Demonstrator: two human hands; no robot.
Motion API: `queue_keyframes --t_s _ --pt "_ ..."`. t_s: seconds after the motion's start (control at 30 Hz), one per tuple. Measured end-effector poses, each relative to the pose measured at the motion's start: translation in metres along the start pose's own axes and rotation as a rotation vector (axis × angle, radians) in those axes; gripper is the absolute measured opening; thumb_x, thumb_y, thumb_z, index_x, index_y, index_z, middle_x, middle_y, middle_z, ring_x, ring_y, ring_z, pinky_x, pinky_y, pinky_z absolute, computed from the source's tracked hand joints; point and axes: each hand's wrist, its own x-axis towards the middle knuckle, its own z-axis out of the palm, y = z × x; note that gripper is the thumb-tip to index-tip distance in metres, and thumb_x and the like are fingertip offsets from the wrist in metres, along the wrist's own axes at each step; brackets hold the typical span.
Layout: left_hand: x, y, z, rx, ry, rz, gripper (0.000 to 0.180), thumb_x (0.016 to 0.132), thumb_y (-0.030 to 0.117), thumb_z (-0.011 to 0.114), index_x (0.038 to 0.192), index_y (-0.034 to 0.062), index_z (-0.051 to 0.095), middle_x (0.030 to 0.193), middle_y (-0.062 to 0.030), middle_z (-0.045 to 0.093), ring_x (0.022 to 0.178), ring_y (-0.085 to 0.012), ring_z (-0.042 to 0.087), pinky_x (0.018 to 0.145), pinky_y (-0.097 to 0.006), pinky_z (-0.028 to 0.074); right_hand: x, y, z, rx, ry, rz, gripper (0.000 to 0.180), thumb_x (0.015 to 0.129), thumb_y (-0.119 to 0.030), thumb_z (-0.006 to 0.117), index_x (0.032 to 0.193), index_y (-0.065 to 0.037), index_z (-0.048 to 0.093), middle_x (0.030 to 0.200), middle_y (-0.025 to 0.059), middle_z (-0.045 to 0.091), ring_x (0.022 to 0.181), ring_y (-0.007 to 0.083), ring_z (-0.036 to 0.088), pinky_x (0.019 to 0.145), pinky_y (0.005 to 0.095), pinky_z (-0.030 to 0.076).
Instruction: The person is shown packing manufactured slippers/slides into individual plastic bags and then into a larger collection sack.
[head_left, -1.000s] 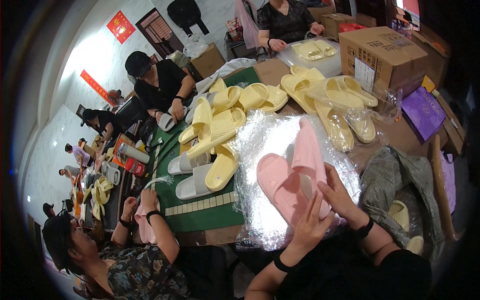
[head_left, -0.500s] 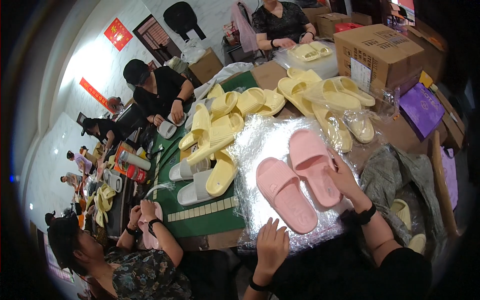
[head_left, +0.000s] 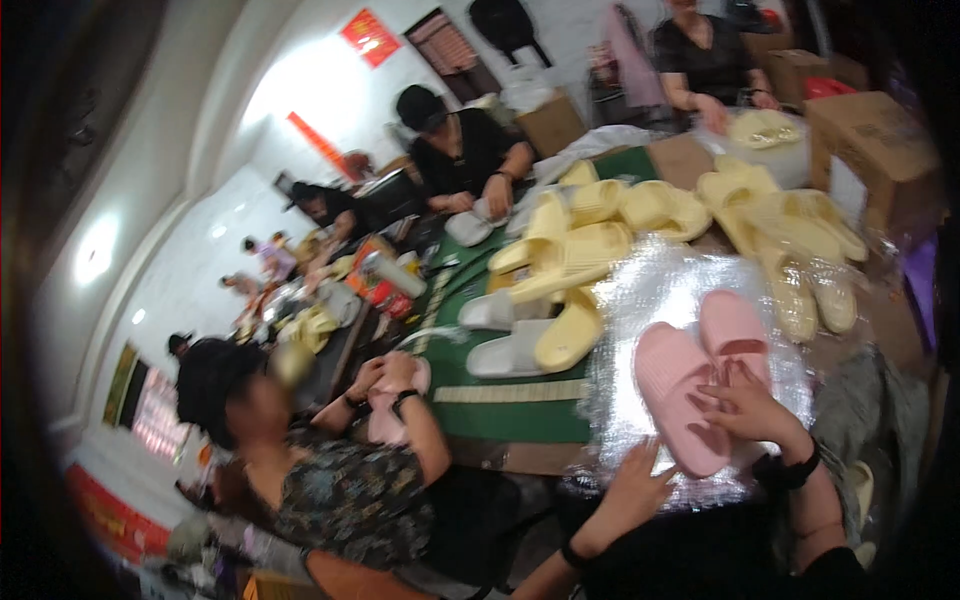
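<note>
While a seated co-worker [head_left: 330,490] crowds the left corner of the worktop [head_left: 510,410], hands wrapped round a pale pink slipper [head_left: 385,415], the green mat beyond offers a bare strip beside two white slippers [head_left: 500,335]. The left hand [head_left: 635,490] lies open and empty on the near edge of the crinkled clear plastic sheet [head_left: 660,290]. On that sheet rest the pink slippers [head_left: 700,375], side by side; the right hand [head_left: 745,410] is spread over them, fingers touching, gripping nothing. Yellow slippers [head_left: 600,240] pile behind, leaving little free room, and a cardboard box [head_left: 870,150] blocks the far right.
</note>
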Motion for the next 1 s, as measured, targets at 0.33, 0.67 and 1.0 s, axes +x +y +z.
queue_keyframes --t_s 0.33,0.67,1.0 --pt "0.023 0.037 -0.146 -0.164 0.061 0.079 0.026 0.084 0.012 0.061 0.109 0.0050 0.061 0.114 -0.0147 0.060 0.101 -0.0311 0.058 0.085 -0.040 0.046 0.038 0.003 0.016 -0.278 0.027 0.002 0.076 0.080 -0.049 0.061 0.128 0.007 0.045 0.135 0.0379 0.033 0.128 0.0524 0.029 0.106 0.0555 0.024" --pt "0.041 0.136 -0.265 0.283 0.712 0.780 0.020 0.087 0.027 0.063 0.087 0.0092 0.071 0.090 -0.0051 0.066 0.085 -0.0178 0.059 0.065 -0.025 0.045 0.040 -0.002 0.027 -0.282 0.077 -0.042 0.068 0.079 -0.036 0.065 0.125 0.009 0.044 0.132 0.0374 0.037 0.127 0.0527 0.030 0.105 0.0515 0.029" --pt "0.052 0.149 -0.240 0.020 0.787 0.714 0.014 0.082 0.020 0.068 0.088 0.0077 0.071 0.082 -0.0071 0.067 0.074 -0.0156 0.060 0.066 -0.027 0.047 0.048 0.018 0.033 -0.343 0.006 -0.008 0.072 0.080 -0.039 0.064 0.134 0.004 0.040 0.138 0.0369 0.030 0.132 0.0492 0.028 0.107 0.0529 0.026"
